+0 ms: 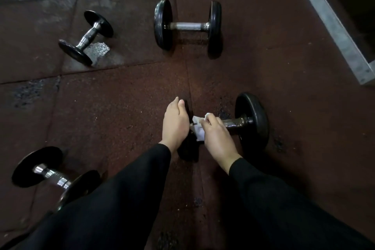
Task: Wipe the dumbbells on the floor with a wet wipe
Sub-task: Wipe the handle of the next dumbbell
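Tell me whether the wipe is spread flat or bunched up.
Bunched. The wipe shows as crumpled white folds gripped in the right hand against the dumbbell handle, not laid flat.

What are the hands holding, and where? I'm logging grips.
Right hand grips the wet wipe around the dumbbell handle's left end; left hand steadies its left plate.
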